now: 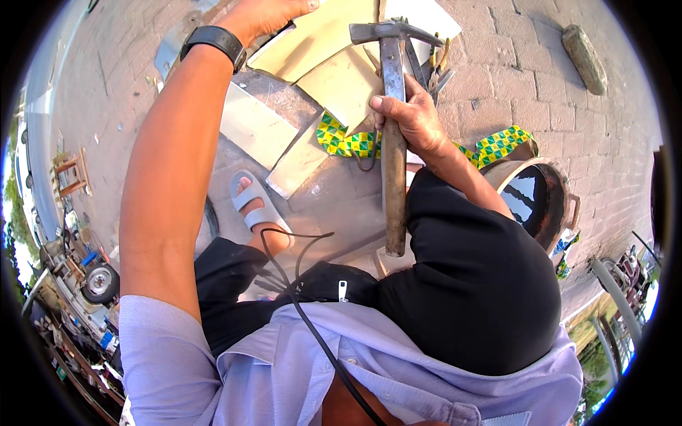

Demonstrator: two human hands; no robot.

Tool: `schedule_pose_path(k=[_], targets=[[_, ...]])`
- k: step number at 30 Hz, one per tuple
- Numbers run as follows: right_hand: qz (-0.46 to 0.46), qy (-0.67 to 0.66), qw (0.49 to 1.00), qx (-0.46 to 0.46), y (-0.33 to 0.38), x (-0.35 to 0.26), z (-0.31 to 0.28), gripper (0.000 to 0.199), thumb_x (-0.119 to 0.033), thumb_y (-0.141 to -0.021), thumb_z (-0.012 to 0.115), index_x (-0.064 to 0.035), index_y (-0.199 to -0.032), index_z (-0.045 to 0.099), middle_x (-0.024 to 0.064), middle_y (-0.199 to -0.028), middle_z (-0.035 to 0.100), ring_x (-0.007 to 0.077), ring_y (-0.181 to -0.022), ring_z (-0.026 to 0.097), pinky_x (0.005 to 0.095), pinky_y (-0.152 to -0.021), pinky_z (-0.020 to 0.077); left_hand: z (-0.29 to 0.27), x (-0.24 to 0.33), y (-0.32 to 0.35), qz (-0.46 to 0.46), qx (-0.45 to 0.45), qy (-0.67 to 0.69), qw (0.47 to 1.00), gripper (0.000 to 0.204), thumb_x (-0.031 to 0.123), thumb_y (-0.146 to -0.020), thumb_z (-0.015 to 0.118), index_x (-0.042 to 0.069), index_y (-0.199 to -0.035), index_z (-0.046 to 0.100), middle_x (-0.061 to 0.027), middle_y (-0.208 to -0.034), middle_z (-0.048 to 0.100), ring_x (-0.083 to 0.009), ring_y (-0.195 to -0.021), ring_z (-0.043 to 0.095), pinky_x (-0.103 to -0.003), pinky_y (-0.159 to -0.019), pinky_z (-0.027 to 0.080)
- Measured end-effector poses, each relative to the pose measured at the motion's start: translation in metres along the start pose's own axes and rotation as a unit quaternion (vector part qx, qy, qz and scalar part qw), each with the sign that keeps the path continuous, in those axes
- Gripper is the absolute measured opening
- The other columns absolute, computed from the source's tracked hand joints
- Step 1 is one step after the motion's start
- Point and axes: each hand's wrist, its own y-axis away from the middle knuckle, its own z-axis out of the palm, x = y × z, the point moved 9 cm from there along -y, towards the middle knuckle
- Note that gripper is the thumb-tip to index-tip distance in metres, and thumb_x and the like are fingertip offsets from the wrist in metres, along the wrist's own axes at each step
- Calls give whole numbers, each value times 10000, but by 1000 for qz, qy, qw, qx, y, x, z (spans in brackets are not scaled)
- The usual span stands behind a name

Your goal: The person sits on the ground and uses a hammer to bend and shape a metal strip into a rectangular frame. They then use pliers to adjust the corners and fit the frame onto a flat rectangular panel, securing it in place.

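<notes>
My right hand [419, 124] is closed round a claw hammer [392, 67]. The hammer has a worn steel head and neck and a wooden handle; its head points away from me and the handle end hangs over my lap. At the upper edge, my left hand [266, 14] reaches over a cream-coloured flat sheet [312, 46], a black band on its wrist. One digit stretches to the right; the other fingers are cut off or hidden. More pale flat pieces [259, 124] lie overlapping on the ground, beside a yellow-green checked strip [341, 135].
Pliers-like tools [437, 71] lie just beyond the hammer. Near my right knee stands a round, handled pot [561, 195] with dark, reflecting contents. A long stone [585, 60] rests at the far right on the paving. A black cable [312, 319] hangs before my chest.
</notes>
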Motion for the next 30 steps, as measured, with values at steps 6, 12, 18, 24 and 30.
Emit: schedule_pose_path(k=[6,12,18,24,30], targets=[[-192,245,949,38,9,-125,-8,772,-307,-815,905,27,-1389,512,76,-954,666,136,-809,663,292,-709,567,-2,-11,6,-26,52,20,998,629,523,-885,769,-33,-1179,742,-178,-1141,743,-244,-1079,675,-361,-969,491],[-186,530,823,79,0,-156,-11,686,-415,-921,771,15,-1409,555,137,-968,704,191,-834,658,347,-753,545,4,7,9,-6,11,49,999,633,529,-866,780,-14,-1190,752,-183,-1154,740,-259,-1086,676,-363,-973,490],[-189,553,808,67,4,-179,29,504,-304,-946,727,-13,-1340,609,106,-898,696,158,-780,631,345,-724,527,2,6,11,-39,27,23,999,580,485,-869,797,-28,-1138,768,-163,-1019,755,-231,-940,684,-387,-878,512],[-183,596,780,42,-18,-164,27,536,-341,-947,685,-13,-1361,594,250,-1064,723,356,-966,722,430,-874,554,9,10,10,-20,35,60,997,571,458,-852,822,-60,-1085,768,-176,-986,756,-242,-865,692,-386,-827,525],[-159,557,815,26,-2,-187,50,477,-316,-962,667,6,-1312,619,242,-993,726,331,-914,727,420,-842,554,3,6,23,-73,31,60,995,455,348,-834,839,-59,-1021,759,-207,-948,754,-278,-842,709,-401,-759,540]])
